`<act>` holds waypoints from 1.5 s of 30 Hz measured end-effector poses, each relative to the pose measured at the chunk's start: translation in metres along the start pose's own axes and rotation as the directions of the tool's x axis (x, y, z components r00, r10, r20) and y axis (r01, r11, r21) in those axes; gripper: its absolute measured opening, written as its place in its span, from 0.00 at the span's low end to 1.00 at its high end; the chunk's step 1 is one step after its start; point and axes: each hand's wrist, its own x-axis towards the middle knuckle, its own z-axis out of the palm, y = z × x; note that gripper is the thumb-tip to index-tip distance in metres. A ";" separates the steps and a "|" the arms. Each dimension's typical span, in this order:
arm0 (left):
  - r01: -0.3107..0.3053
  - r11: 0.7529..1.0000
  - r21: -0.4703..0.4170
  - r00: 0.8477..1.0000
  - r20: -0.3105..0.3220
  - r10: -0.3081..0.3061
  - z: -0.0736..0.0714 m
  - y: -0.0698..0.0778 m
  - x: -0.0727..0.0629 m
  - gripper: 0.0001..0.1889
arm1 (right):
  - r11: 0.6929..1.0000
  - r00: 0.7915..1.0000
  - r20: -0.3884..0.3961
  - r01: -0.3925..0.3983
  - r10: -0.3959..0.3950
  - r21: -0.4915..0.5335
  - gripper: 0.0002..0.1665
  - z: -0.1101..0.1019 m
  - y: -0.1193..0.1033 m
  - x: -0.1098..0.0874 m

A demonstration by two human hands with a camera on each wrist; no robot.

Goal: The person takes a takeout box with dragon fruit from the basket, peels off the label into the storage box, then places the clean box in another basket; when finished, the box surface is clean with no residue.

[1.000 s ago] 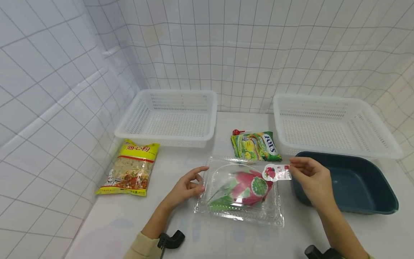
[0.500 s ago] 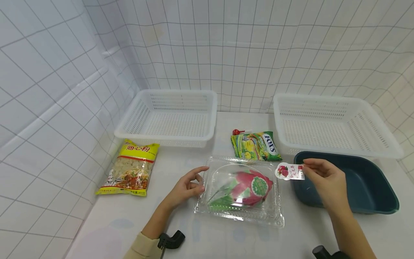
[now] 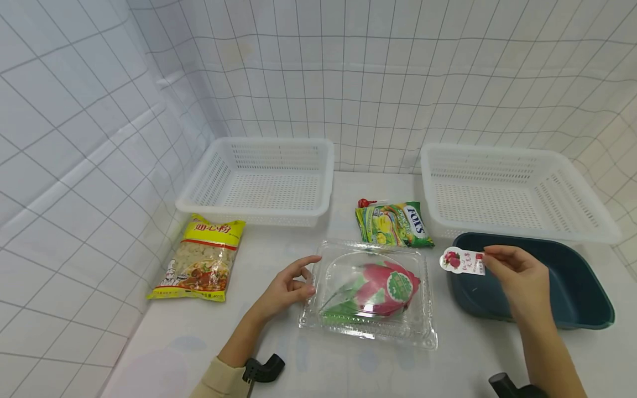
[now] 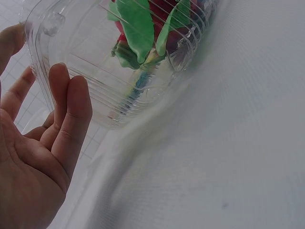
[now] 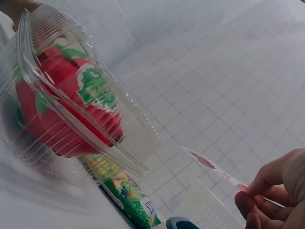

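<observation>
A clear plastic clamshell container with a closed lid lies mid-table. Inside it is a pink and green dragon fruit with a round green label. My left hand holds the container's left edge with bent fingers; in the left wrist view the hand has fingertips at its rim. Between thumb and fingers my right hand pinches a small white label with a pink fruit picture. The label is over the near-left rim of the dark teal basin, apart from the container.
White perforated baskets stand at the back left and back right. A green candy bag and a small red item lie behind the container. At left lies a yellow pasta bag.
My right hand has pulled the label off the container's right side and carried it rightward, over the basin's edge. The left hand and container have stayed put.
</observation>
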 end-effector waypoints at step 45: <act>0.023 1.000 0.008 1.000 -0.001 -0.023 0.000 0.002 0.000 0.32 | 0.681 0.985 0.169 0.144 -0.030 -0.718 0.16 -0.034 0.041 0.027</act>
